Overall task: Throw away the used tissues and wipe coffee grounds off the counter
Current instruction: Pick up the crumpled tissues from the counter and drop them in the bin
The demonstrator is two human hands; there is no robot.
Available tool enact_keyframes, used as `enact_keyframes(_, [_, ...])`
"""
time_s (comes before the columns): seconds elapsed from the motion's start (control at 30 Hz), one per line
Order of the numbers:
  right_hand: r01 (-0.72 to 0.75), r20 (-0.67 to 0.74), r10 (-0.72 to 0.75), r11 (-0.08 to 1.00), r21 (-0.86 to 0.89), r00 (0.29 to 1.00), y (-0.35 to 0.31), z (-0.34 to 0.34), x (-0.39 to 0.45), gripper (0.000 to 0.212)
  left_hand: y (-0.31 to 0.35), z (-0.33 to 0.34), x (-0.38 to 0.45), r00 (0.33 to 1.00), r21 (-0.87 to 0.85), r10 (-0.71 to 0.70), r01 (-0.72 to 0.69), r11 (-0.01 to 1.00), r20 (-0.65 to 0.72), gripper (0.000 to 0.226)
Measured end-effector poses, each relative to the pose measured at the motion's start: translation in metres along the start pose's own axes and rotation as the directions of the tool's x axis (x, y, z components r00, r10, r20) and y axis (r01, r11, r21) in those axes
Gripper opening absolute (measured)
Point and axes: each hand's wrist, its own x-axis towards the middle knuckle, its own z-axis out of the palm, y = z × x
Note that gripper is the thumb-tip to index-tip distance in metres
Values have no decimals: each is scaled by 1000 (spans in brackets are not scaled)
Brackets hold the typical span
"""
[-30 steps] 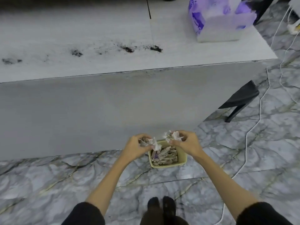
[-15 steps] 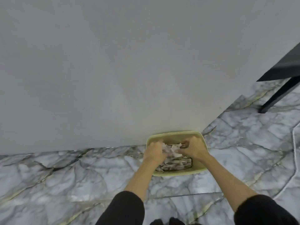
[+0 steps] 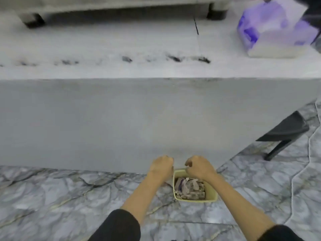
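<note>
A small yellow-green bin (image 3: 213, 192) stands on the marble floor against the counter front, filled with crumpled used tissues (image 3: 189, 187). My left hand (image 3: 161, 165) hovers just left of the bin's rim, fingers curled, nothing visible in it. My right hand (image 3: 199, 166) is above the bin's far edge, fingers curled loosely and empty. Up on the white counter (image 3: 104, 46), dark coffee grounds (image 3: 173, 58) lie in a scattered row near the front edge. The view is blurred.
A purple-and-white tissue pack (image 3: 272, 30) sits at the counter's right end. A black stand leg (image 3: 284, 133) juts out on the floor at right, with a white cable (image 3: 295, 174) trailing beside it. A grey appliance base (image 3: 121, 7) spans the counter's back.
Both hands held crumpled tissues over the bin, pushed them down inside, and now are lifted out empty. The view has risen from the bin, so the counter top shows again.
</note>
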Motion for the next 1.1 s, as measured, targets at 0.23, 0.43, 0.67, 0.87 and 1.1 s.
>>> enact_keyframes(0.23, [276,8,-276,959,-69,961,-199,-82,-72,34,-113,-149,-128,964,-88,-199,186,979,-177,31])
enact_keyframes(0.43, [469,-16,-474,874,-130,880,-393,-77,-85,32,-256,-236,-216,905,-64,-303,297,953,-300,31])
enact_keyframes(0.67, [610,32,-614,775,-168,789,-584,-55,-85,28,-422,-309,-297,810,-99,-386,383,918,-442,29])
enact_keyframes(0.87, [651,-7,-669,726,-223,743,-676,-53,-42,29,-520,-345,-301,758,-188,-408,365,912,-509,26])
enact_keyframes(1.1, [700,-410,-645,713,-20,645,-724,-66,37,32,-600,-389,-255,700,-550,-390,-5,835,-599,22])
